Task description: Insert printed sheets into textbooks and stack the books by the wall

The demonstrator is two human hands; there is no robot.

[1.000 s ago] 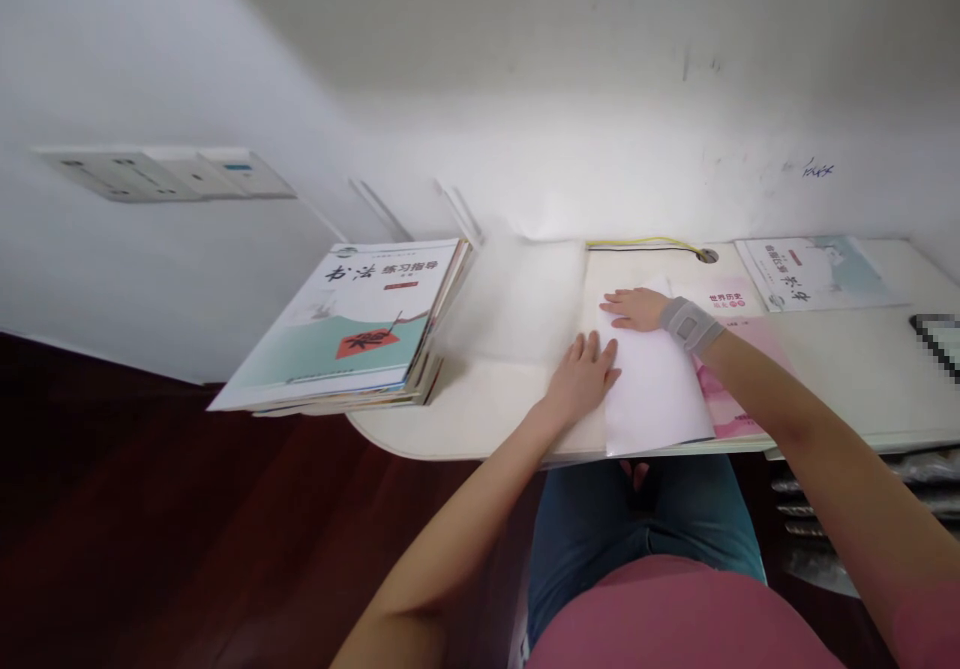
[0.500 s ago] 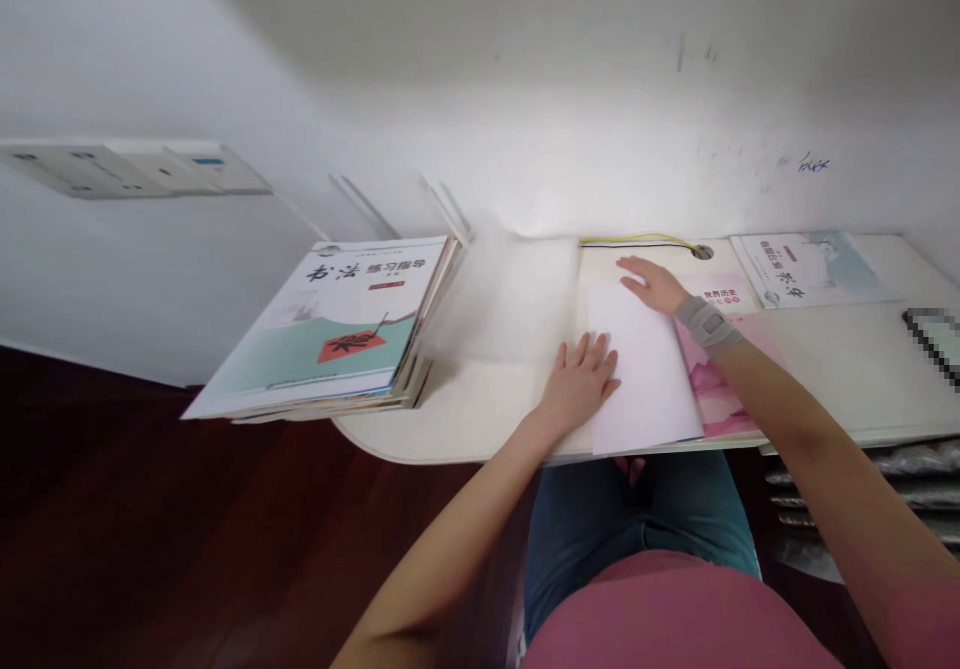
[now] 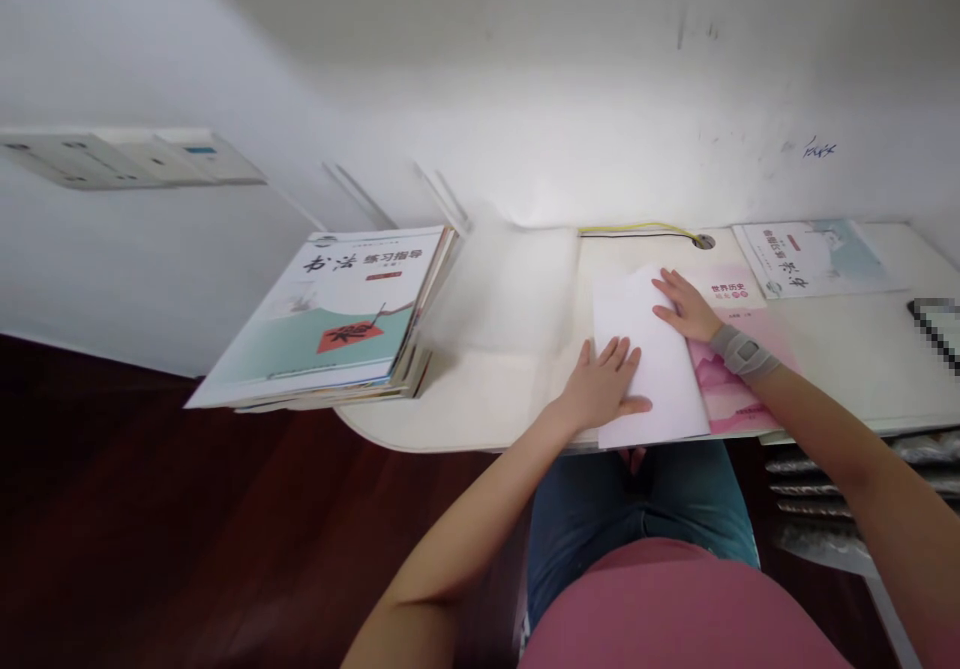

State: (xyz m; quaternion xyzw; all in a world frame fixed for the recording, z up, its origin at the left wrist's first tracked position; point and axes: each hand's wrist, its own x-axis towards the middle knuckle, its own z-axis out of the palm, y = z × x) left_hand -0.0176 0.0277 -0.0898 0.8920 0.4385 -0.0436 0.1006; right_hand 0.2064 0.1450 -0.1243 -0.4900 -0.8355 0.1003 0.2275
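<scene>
A pink-covered book [image 3: 739, 369] lies on the white desk in front of me, partly covered by a white sheet [image 3: 652, 389] folded over its left side. My left hand [image 3: 604, 384] rests with fingers spread on the sheet's left part. Toward the sheet's upper right edge, my right hand [image 3: 686, 306] lies with its fingers apart, a grey band [image 3: 746, 351] around its wrist. Left of the sheet, a translucent cover film [image 3: 506, 289] spreads over the desk.
At the left, a stack of books [image 3: 330, 319] overhangs the desk's rounded end. Another book [image 3: 817, 257] lies at the back right, near a cable hole [image 3: 703, 241]. A pixelated phone-like object [image 3: 937, 334] is at the right edge. The wall [image 3: 525, 139] stands behind.
My left hand has slid right, farther onto the white sheet. My right hand has moved right and slightly nearer, toward the sheet's right edge.
</scene>
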